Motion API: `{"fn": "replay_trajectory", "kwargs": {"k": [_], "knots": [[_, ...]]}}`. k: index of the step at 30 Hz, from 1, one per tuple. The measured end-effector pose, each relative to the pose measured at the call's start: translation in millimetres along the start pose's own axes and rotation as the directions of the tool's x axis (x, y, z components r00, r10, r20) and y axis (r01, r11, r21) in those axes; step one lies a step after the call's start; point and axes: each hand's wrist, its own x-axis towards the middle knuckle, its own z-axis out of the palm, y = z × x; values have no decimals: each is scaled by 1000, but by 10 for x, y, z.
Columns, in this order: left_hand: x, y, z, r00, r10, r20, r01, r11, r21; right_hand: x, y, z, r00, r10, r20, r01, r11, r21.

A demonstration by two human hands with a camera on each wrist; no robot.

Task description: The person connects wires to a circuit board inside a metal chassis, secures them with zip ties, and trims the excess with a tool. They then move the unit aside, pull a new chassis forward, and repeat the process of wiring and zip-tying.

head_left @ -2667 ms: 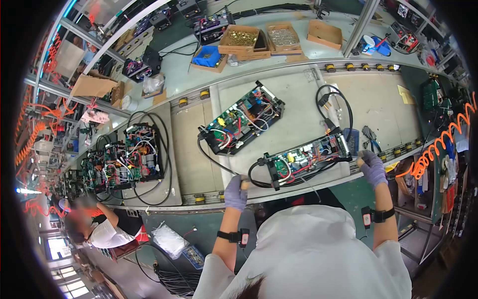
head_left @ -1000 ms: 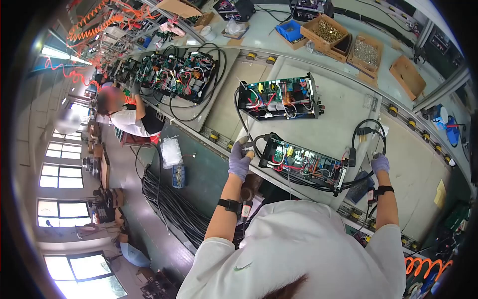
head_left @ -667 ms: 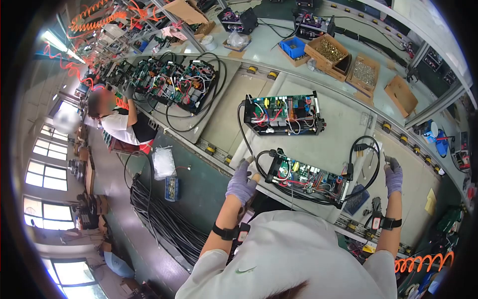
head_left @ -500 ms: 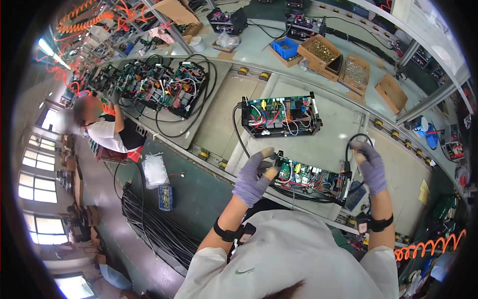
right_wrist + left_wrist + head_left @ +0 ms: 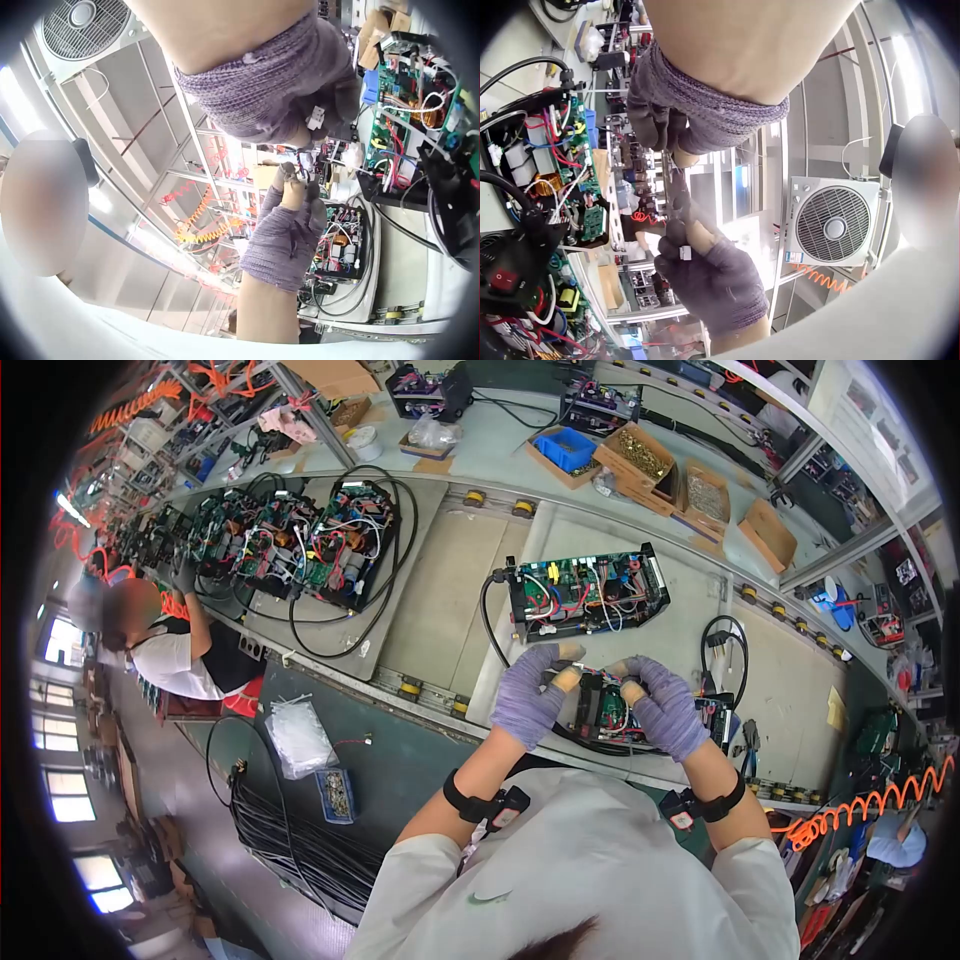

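Note:
Both gloved hands are raised close together over the near open-topped electronics unit [image 5: 612, 722], fingertips almost meeting. My right hand [image 5: 662, 705] curls its fingers round a small white plug connector [image 5: 316, 117], which pokes out between them. The left hand [image 5: 532, 695] pinches something small and thin between thumb and index finger [image 5: 291, 180]; it looks like the end of thin wires spanning the two hands. Part of the near unit is hidden beneath the hands. Just beyond it a second open unit [image 5: 590, 592] sits on the pale board [image 5: 690, 625], with coloured wires and green circuit boards showing.
Black power cables loop beside both units, one [image 5: 722, 660] at the right. Pliers [image 5: 750, 745] lie near the front rail. Farther left, several more units [image 5: 345, 550] stand on the line near another person [image 5: 185, 660]. Parts boxes [image 5: 640, 455] line the back bench.
Both hands have left the board's near corners and come up and inward to meet over the near unit. The white connector now shows in the right hand. The head view has turned.

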Motion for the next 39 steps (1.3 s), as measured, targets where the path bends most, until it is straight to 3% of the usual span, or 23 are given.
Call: {"fn": "replay_trajectory", "kwargs": {"k": [2,4,5,7,8,11,15,18,19,20,21,24,27,28,34,39], "knots": [[62,-175,-24,999,-44,29,50,966,-255,41,-46,54,1000,18,-11,-19,998,-67],[122,-259,-109,988,-125,90,150,918,-368,119,-160,96,999,48,-17,-50,985,-162],[156,-280,-139,980,-160,120,197,885,-422,154,-162,127,1000,-10,-4,9,962,-273],[211,-304,-150,929,-320,188,371,819,-438,239,-110,203,991,-125,57,137,867,-480],[234,-319,-145,892,-396,219,452,774,-443,272,-111,255,996,-60,72,88,866,-492],[329,-570,-74,794,-527,303,606,644,-467,400,-74,295,977,-79,200,197,703,-684],[401,-574,-23,903,-381,200,430,775,-464,670,-30,239,950,-31,310,266,599,-755],[612,-679,-23,989,-120,-88,101,976,-192,1042,37,160,953,114,279,141,650,-747],[712,-651,-104,983,30,-182,-8,993,120,1175,164,145,975,77,207,113,633,-766],[836,-602,-244,954,200,-224,-90,901,424,1314,390,142,990,39,134,82,614,-785],[952,-571,-318,904,373,-211,-134,713,688,1437,580,147,998,-3,62,51,595,-802],[1211,-754,-299,929,247,-277,-10,762,647,1700,916,231,1000,8,-28,-28,527,-850],[1318,-1081,-213,914,331,-235,-24,623,782,1810,1071,367,995,49,-83,-96,519,-849],[1335,-1120,-202,902,355,-247,-55,661,748,1802,1100,396,994,8,-107,-94,539,-837],[1372,-1186,-151,885,369,-283,-15,631,776,1750,1254,390,985,-138,-102,0,593,-805],[1354,-1113,-149,895,353,-272,-32,661,750,1811,1201,408,989,-102,-112,-20,646,-763]]}}
